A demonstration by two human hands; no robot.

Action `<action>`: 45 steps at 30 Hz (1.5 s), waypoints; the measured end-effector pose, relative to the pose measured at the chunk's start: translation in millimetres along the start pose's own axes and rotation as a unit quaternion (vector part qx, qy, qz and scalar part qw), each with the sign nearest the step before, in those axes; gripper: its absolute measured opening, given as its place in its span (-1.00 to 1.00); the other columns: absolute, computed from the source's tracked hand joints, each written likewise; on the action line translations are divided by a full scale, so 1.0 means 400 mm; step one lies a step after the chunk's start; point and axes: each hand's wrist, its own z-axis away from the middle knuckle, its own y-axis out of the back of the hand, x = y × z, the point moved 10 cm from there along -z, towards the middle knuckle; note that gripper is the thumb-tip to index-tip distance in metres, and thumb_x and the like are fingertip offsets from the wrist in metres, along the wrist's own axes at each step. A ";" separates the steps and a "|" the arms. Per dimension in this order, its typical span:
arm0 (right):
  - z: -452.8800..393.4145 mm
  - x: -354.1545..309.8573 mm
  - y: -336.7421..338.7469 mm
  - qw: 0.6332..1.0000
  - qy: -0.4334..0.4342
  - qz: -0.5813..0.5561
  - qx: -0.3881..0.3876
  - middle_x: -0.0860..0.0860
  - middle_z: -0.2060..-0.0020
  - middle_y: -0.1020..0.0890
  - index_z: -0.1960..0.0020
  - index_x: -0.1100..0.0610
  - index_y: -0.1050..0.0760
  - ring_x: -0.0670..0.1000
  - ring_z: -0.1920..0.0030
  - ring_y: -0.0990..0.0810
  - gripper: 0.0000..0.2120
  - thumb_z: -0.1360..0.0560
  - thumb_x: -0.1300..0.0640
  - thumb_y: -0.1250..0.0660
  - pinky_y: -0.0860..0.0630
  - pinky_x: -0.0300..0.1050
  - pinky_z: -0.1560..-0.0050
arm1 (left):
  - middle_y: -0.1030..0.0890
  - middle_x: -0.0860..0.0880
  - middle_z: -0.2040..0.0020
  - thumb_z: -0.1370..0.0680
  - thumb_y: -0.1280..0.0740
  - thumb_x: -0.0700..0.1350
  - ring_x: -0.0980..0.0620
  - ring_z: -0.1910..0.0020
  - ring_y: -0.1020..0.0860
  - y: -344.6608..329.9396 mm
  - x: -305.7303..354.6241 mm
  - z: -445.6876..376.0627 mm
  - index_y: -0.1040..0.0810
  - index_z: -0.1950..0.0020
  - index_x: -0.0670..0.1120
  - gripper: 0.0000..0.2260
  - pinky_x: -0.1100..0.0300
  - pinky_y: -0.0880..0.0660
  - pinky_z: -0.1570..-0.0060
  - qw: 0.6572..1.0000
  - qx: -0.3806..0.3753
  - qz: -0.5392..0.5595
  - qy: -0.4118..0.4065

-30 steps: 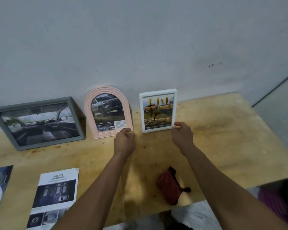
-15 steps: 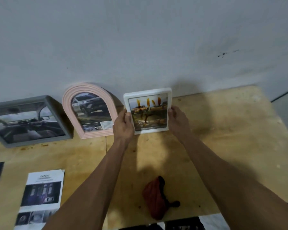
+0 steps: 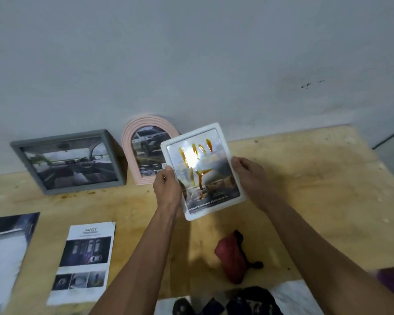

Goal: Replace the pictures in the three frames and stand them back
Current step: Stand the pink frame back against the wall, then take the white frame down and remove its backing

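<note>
Here both hands' fingers [image 3: 168, 176] grip the white frame [image 3: 236, 196], tilted leftward, glass up.

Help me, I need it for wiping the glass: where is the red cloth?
In the head view the red cloth lies on the wooden table near its front edge, right of centre, between the forearms, below the white frame.

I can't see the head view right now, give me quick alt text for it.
Both hands, left and right, hold the white frame by its side edges, tilted above the wooden table. Behind it, a pink arched frame and a grey frame stand against the wall; loose prints and a red pouch lie nearer.
</note>
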 end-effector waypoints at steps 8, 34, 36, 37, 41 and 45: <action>0.267 0.006 -0.244 0.995 0.046 -0.002 -0.093 -0.02 0.25 -0.67 0.04 0.04 -0.62 0.00 0.23 -0.63 -0.85 -0.61 0.07 -0.29 -0.52 -0.14 0.25 | -0.65 -0.26 0.04 -0.64 -0.23 0.04 -0.16 0.10 -0.63 0.341 -0.083 0.089 -0.57 -0.04 -0.20 -0.69 -0.13 -0.63 0.04 0.993 0.021 0.054 0.104; 0.525 0.121 -0.300 0.974 0.080 0.196 0.081 -0.06 -0.21 -0.49 -0.39 0.09 -0.43 -0.03 -0.19 -0.50 -0.52 -0.54 -0.06 -0.36 -0.46 -0.13 -0.06 | -0.59 -0.26 0.16 -0.50 -0.47 -0.24 -0.08 0.31 -0.46 0.682 -0.157 0.053 -0.59 0.15 -0.23 -0.91 0.13 -0.33 0.40 0.969 -0.076 -0.173 0.160; 0.500 0.240 -0.291 0.985 -0.075 0.138 0.073 -0.02 -0.13 -0.58 -0.37 0.13 -0.45 0.00 -0.12 -0.56 -0.58 -0.55 0.03 -0.34 -0.53 -0.08 -0.04 | -0.64 -0.30 0.15 -0.47 -0.49 -0.20 -0.11 0.28 -0.48 0.692 -0.191 0.058 -0.63 0.15 -0.28 -0.86 0.12 -0.32 0.36 0.966 -0.073 -0.191 0.160; 0.495 0.279 -0.298 0.984 -0.109 0.124 0.061 0.01 -0.05 -0.62 -0.29 0.14 -0.50 0.04 -0.07 -0.59 -0.65 -0.54 0.07 -0.33 -0.56 -0.05 -0.04 | -0.64 -0.31 0.17 -0.46 -0.50 -0.18 -0.11 0.31 -0.48 0.697 -0.204 0.061 -0.65 0.10 -0.32 -0.81 0.13 -0.33 0.39 0.965 -0.070 -0.196 0.160; 0.483 0.360 -0.315 0.978 -0.159 0.125 0.055 0.06 0.11 -0.67 0.01 0.12 -0.59 0.09 0.07 -0.65 -0.90 -0.50 0.18 -0.32 -0.63 0.09 -0.02 | -0.57 -0.27 0.24 -0.48 -0.49 -0.21 -0.04 0.43 -0.40 0.708 -0.258 0.072 -0.65 0.16 -0.27 -0.88 0.18 -0.31 0.46 0.965 -0.045 -0.199 0.167; 0.454 0.386 -0.332 0.973 -0.163 0.150 0.070 0.05 0.19 -0.70 0.02 0.18 -0.64 0.07 0.17 -0.68 -0.82 -0.41 0.15 -0.38 -0.65 0.12 0.09 | -0.57 -0.28 0.24 -0.49 -0.50 -0.20 -0.05 0.43 -0.41 0.710 -0.309 0.061 -0.66 0.18 -0.23 -0.89 0.15 -0.33 0.43 0.962 -0.030 -0.213 0.166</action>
